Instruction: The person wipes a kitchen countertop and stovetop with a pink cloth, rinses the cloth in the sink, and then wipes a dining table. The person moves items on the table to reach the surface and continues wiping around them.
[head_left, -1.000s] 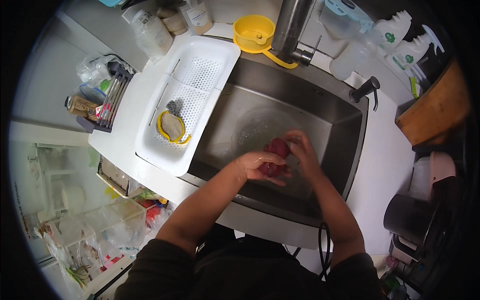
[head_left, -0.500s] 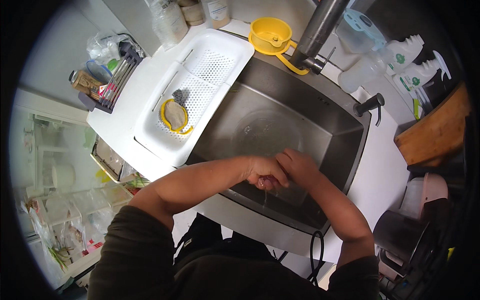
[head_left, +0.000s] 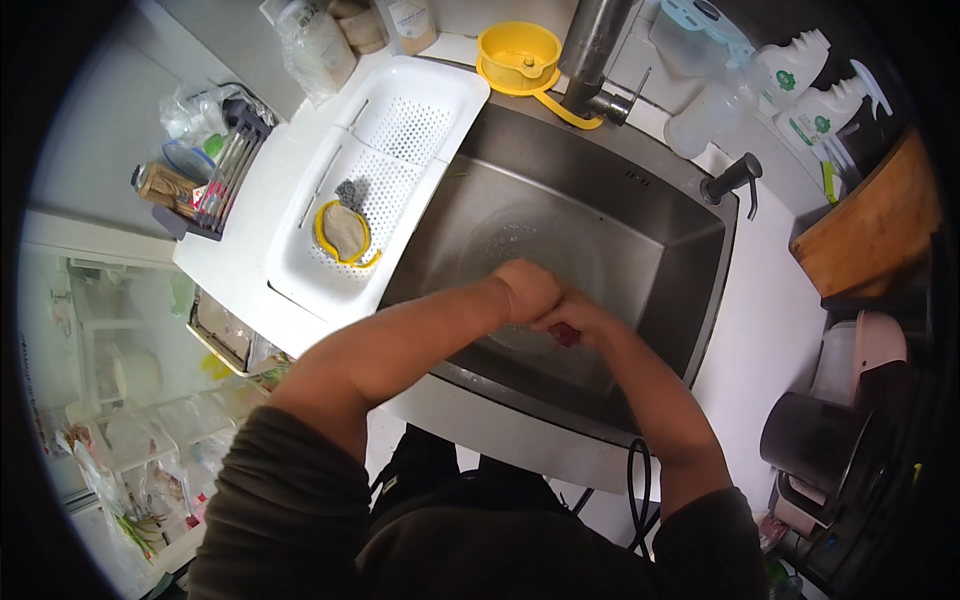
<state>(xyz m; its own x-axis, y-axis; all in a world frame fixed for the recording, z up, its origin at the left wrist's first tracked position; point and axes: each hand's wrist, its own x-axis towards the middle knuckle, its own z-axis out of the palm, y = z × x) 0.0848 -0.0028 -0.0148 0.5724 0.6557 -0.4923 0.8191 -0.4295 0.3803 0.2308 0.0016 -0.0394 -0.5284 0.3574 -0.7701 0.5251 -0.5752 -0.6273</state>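
Note:
My left hand (head_left: 530,290) and my right hand (head_left: 588,317) meet over the steel sink (head_left: 620,290), touching each other. From under my right hand's curled fingers sticks out a small dark red piece (head_left: 566,335); its kind cannot be made out. My left hand's fingers are closed and turned away, and whatever they hold is hidden by the back of the hand. Beneath the hands, a round outline with some small bubbles shows on the wet sink bottom.
A white perforated basket (head_left: 310,275) over the sink's left side holds a yellow-rimmed strainer (head_left: 343,232) and a grey scourer (head_left: 346,192). Behind stand a yellow bowl (head_left: 520,55) and a dark faucet (head_left: 592,60). A soap pump (head_left: 735,178) and spray bottles (head_left: 825,110) are at right.
My hands have moved farther over the sink and turned. Pink, dripping flesh-like stuff showed under my left hand before; now a dark red piece shows under my right hand.

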